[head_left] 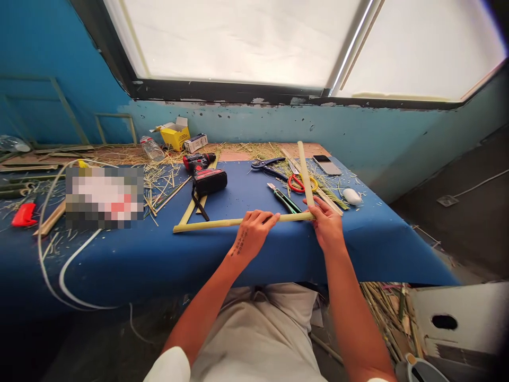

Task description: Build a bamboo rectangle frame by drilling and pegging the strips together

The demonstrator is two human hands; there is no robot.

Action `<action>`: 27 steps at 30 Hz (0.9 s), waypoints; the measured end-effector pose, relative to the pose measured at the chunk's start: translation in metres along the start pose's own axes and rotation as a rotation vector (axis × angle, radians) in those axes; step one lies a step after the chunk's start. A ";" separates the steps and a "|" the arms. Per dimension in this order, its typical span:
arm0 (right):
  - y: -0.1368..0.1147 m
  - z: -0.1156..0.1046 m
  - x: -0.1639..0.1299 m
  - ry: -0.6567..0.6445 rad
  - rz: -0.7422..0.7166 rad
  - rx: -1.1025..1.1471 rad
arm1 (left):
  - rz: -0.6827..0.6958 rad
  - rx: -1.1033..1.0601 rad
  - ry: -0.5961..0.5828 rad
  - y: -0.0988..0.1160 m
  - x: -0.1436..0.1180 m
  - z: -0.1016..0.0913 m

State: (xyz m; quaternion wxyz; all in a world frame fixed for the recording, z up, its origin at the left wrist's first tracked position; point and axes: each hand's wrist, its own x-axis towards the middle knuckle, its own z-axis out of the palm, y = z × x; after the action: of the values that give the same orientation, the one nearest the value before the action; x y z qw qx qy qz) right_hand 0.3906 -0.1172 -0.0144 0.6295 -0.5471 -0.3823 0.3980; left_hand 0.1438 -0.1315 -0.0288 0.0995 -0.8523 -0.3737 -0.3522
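A frame of pale green bamboo strips [214, 224] lies along the near side of the blue-covered table [246, 193]. My left hand [253, 232] is closed over the middle of its near strip. At the right corner my right hand [326, 224] grips the joint, where another bamboo strip [305, 172] points away toward the window. A third strip [186, 215] runs back from the left corner, partly behind a red and black cordless drill [210, 181]. Just beyond my hands lie a green and black utility knife [283, 198] and scissors with red and yellow handles [295, 183].
Blue-handled cutters [268, 165], a phone [326, 165] and a white rounded object [352, 197] lie at the right. Bamboo shavings, a yellow box [174, 137] and a plastic bottle [151, 148] are at the back. A white hose [61, 278] loops over the left front edge.
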 end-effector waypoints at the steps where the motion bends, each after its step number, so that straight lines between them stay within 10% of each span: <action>1: 0.001 -0.005 0.004 0.000 0.003 -0.046 | 0.002 -0.012 -0.015 0.001 0.002 0.003; 17: 0.007 -0.026 -0.001 0.236 -0.466 -0.855 | -0.057 -0.076 -0.202 0.014 0.017 0.024; 27: 0.006 0.015 0.024 -0.120 -0.438 -1.100 | -0.174 -0.095 -0.205 -0.019 -0.012 -0.016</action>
State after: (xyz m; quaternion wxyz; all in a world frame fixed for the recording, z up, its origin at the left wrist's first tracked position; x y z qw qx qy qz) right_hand 0.3858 -0.0890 -0.0175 0.2985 -0.6778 -0.6711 0.0326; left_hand 0.1165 -0.1318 -0.0268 -0.0107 -0.8519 -0.4372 -0.2882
